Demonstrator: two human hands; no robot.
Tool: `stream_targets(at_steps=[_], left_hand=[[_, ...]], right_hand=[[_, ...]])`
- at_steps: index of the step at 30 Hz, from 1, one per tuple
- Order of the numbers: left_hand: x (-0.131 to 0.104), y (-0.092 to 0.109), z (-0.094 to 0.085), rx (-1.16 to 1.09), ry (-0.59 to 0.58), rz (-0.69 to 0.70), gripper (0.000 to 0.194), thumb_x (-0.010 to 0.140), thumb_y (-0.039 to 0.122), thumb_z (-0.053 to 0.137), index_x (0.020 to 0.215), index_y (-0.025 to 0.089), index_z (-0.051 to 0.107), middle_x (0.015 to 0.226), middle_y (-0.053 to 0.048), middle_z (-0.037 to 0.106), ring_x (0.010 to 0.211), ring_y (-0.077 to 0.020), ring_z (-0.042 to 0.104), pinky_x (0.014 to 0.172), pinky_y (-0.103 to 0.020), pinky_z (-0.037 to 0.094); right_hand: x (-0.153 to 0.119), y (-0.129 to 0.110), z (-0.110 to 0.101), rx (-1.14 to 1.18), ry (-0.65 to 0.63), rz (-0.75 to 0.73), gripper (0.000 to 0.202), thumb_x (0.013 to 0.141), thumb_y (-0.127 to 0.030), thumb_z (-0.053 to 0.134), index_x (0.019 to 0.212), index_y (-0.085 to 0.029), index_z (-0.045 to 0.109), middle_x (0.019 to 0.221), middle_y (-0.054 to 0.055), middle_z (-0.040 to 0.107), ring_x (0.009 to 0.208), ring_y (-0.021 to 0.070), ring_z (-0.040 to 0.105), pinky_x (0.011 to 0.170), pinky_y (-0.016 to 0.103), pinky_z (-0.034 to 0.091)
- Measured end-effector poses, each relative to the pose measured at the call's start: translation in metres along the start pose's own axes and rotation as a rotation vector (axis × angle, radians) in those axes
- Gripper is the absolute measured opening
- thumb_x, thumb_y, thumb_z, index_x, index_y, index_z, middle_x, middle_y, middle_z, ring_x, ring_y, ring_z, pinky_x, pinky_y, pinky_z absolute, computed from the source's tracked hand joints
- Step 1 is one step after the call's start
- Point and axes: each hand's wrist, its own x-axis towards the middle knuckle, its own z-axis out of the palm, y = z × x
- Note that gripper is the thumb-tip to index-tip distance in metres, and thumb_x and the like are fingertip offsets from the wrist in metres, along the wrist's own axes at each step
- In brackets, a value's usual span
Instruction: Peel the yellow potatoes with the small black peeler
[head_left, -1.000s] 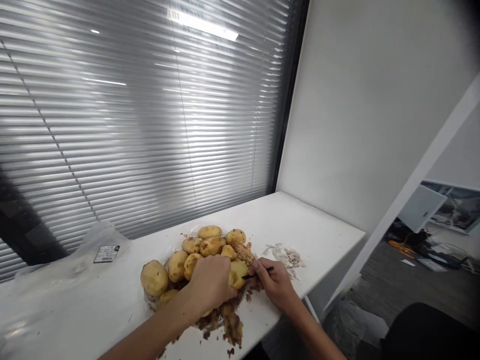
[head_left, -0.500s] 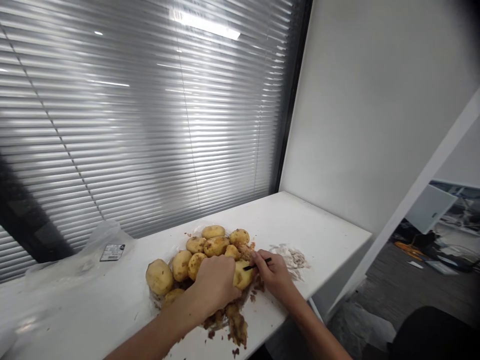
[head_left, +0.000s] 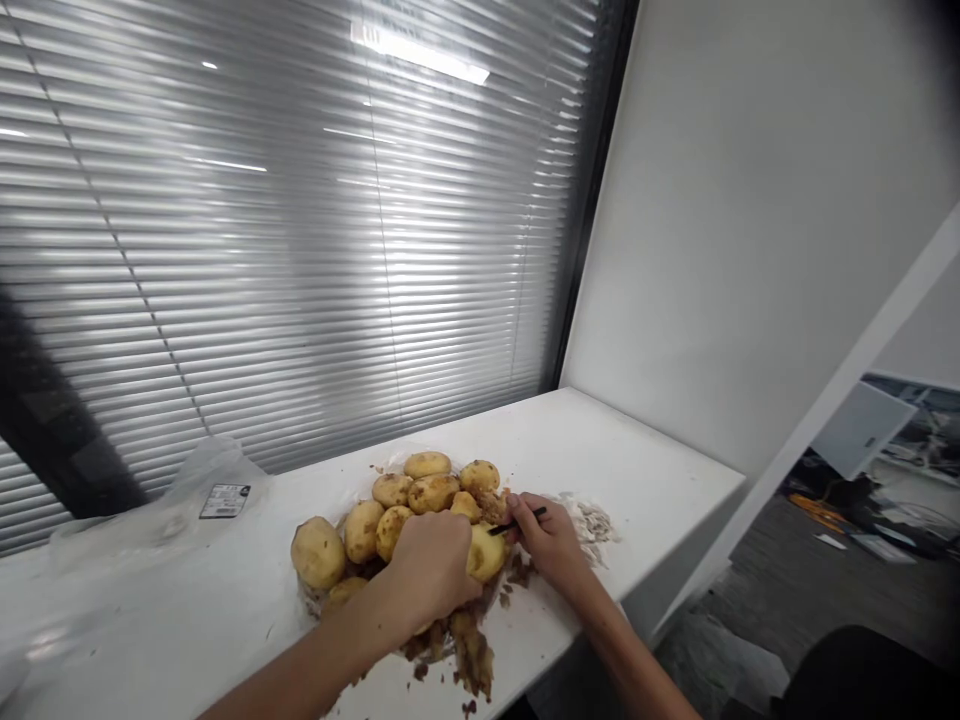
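My left hand [head_left: 439,560] is closed around a partly peeled potato [head_left: 486,553], whose pale yellow side shows to the right of my fingers. Pinched in my right hand [head_left: 546,530] is a thin black-handled tool [head_left: 516,523], its dark end against the potato's upper side; its exact kind is too small to make out. Behind and left of my hands, several potatoes [head_left: 433,493] lie heaped on a clear plastic bag. Brown peelings [head_left: 471,650] are scattered in front of the heap and beneath my hands.
Crumpled whitish tissue [head_left: 592,525] lies right of my right hand on the white table [head_left: 645,450]. A clear plastic bag with a label [head_left: 224,501] rests at the left. Window blinds [head_left: 300,250] rise behind, and a white wall [head_left: 712,230] stands on the right.
The black tool has shifted slightly in my right hand, tilting a little more steeply at the potato. My left hand stays in place on the potato. The view has turned very slightly.
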Motion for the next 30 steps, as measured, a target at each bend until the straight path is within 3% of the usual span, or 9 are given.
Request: stream_targets(at_steps=[18, 24, 30], left_hand=[[-0.0011, 0.0002, -0.0032, -0.011, -0.019, 0.010, 0.034, 0.064, 0.036, 0.066, 0.091, 0.015, 0.065, 0.092, -0.012, 0.070, 0.087, -0.0341, 0.066, 0.071, -0.040, 0.051], [-0.0003, -0.0006, -0.0007, -0.005, -0.003, -0.003, 0.030, 0.065, 0.035, 0.064, 0.088, 0.016, 0.064, 0.089, -0.012, 0.070, 0.084, -0.0331, 0.067, 0.070, -0.040, 0.051], [-0.0007, -0.0001, -0.0009, -0.009, 0.001, 0.005, 0.032, 0.064, 0.035, 0.063, 0.090, 0.016, 0.065, 0.090, -0.012, 0.071, 0.086, -0.0346, 0.067, 0.070, -0.041, 0.051]], right_hand=[[0.0067, -0.0028, 0.0087, 0.010, 0.008, 0.015, 0.050, 0.090, -0.054, 0.046, 0.063, -0.016, 0.063, 0.049, -0.001, 0.055, 0.047, 0.0122, 0.047, 0.046, 0.023, 0.033], [0.0046, -0.0083, 0.0109, 0.029, -0.063, -0.023, 0.049, 0.090, -0.053, 0.048, 0.063, -0.016, 0.065, 0.051, 0.000, 0.058, 0.051, 0.0129, 0.052, 0.052, 0.023, 0.039], [0.0043, -0.0090, 0.0112, 0.045, -0.041, 0.003, 0.054, 0.090, -0.058, 0.046, 0.062, -0.016, 0.065, 0.049, 0.000, 0.056, 0.048, 0.0129, 0.050, 0.048, 0.023, 0.036]])
